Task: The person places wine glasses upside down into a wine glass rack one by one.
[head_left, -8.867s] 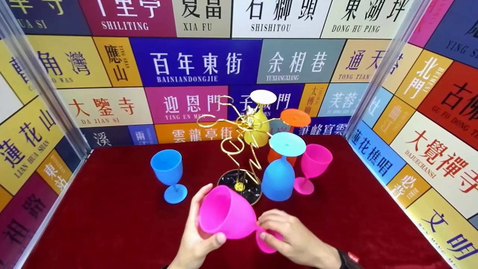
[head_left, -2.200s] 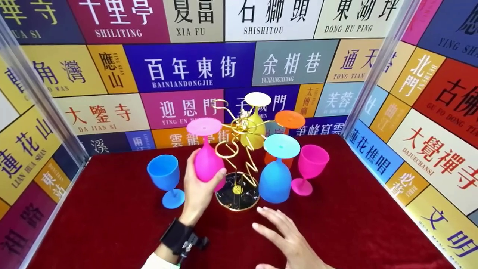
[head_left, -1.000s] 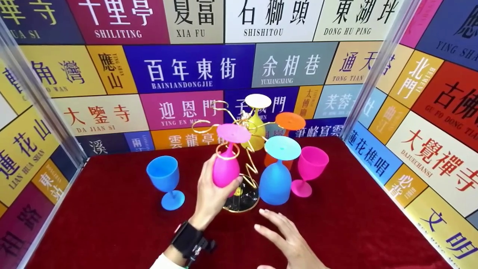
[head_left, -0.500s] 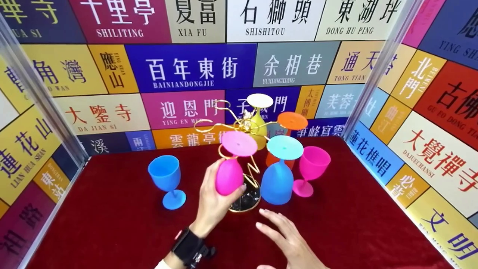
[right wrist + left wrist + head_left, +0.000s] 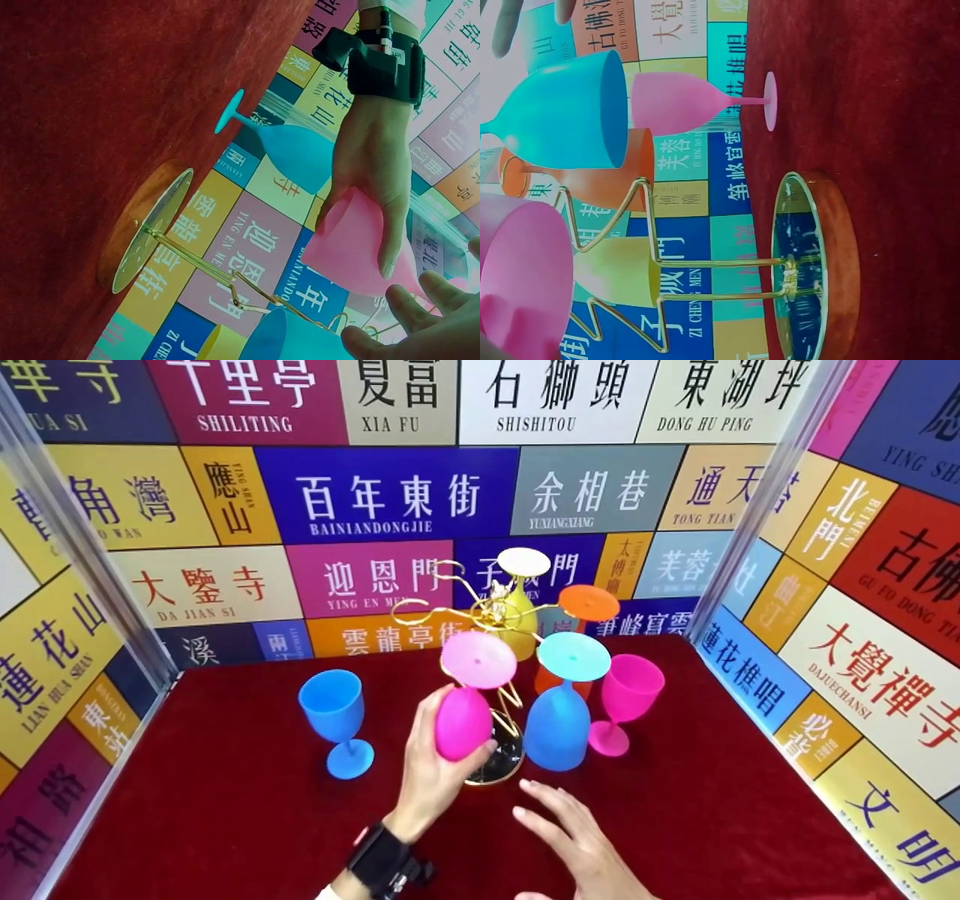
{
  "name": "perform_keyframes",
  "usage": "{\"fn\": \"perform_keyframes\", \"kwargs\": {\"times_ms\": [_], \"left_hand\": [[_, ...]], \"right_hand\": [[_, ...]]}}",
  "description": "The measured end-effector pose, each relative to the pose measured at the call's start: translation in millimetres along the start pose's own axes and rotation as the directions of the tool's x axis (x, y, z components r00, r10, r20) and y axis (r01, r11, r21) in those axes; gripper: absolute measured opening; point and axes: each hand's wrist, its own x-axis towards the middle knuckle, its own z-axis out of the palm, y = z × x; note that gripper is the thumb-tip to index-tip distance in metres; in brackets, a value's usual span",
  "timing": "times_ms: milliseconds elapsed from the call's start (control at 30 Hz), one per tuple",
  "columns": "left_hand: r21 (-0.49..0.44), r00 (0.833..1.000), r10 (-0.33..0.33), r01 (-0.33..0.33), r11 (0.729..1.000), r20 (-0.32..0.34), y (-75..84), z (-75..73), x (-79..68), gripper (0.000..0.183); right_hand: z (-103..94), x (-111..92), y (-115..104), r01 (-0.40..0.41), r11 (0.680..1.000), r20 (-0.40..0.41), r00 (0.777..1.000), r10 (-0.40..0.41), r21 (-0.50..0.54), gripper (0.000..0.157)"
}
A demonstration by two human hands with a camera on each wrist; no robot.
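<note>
My left hand point(image 5: 429, 780) grips the bowl of a pink goblet point(image 5: 461, 727), held upside down with its round foot on top. This goblet overlaps the front ring of a gold wire goblet rack point(image 5: 495, 615). In the left wrist view the rim of the pink goblet point(image 5: 536, 277) is off the table, beside the rack's base point(image 5: 840, 262). Just to the right hangs an upturned blue goblet point(image 5: 557, 727). My right hand point(image 5: 577, 840) is in front of it with fingers spread, touching nothing; the right wrist view shows the right hand point(image 5: 427, 322) near the pink bowl.
Upturned yellow point(image 5: 519, 641) and orange point(image 5: 589, 604) goblets hang at the rack's back and right. A blue goblet point(image 5: 331, 709) stands upright at left, a pink one point(image 5: 631, 690) at right. Dark red cloth point(image 5: 225, 810) covers the table; printed panels point(image 5: 382, 491) wall it in.
Both hands held the pink goblet tilted; the right let go and spread its fingers. My left hand brought the goblet, upside down, rightward to the front ring, then slightly lower and nearer.
</note>
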Motion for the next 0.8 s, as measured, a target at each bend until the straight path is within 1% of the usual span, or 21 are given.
{"fn": "perform_keyframes", "kwargs": {"times_ms": [100,167,233,333,533,667,800], "left_hand": [[-0.014,1.0,-0.011,0.012,1.0,0.012,9.1,-2.9,-2.3,0.078],[-0.017,0.999,-0.028,0.029,0.999,0.018,10.7,-3.5,-4.3,0.078],[-0.02,0.999,-0.044,0.045,0.999,0.022,9.4,-3.1,-6.2,0.077],[-0.02,0.998,-0.062,0.062,0.998,0.021,0.8,-0.4,-8.4,0.078],[-0.047,0.996,-0.075,0.077,0.996,0.041,-23.7,5.4,-11.0,0.087],[-0.073,0.995,-0.081,0.086,0.994,0.064,-30.0,3.8,-11.8,0.092],[-0.086,0.993,-0.078,0.085,0.993,0.086,-31.9,0.6,-12.0,0.096]], "right_hand": [[1.9,1,2,0.036,0.999,-0.024,0.999,-0.036,0.01,0.075],[3.2,2,4,0.059,0.998,-0.04,0.997,-0.059,0.014,0.075],[4.0,2,4,0.066,0.998,-0.045,0.997,-0.065,0.018,0.074],[5.1,2,3,0.064,0.998,-0.043,0.997,-0.063,0.019,0.074],[6.1,-2,0,0.022,1.0,-0.013,1.0,-0.022,0.018,0.074],[6.7,-3,0,0.019,1.0,-0.009,1.0,-0.019,0.016,0.074],[7.3,-3,1,0.029,0.999,-0.016,0.999,-0.029,0.013,0.074]]}}
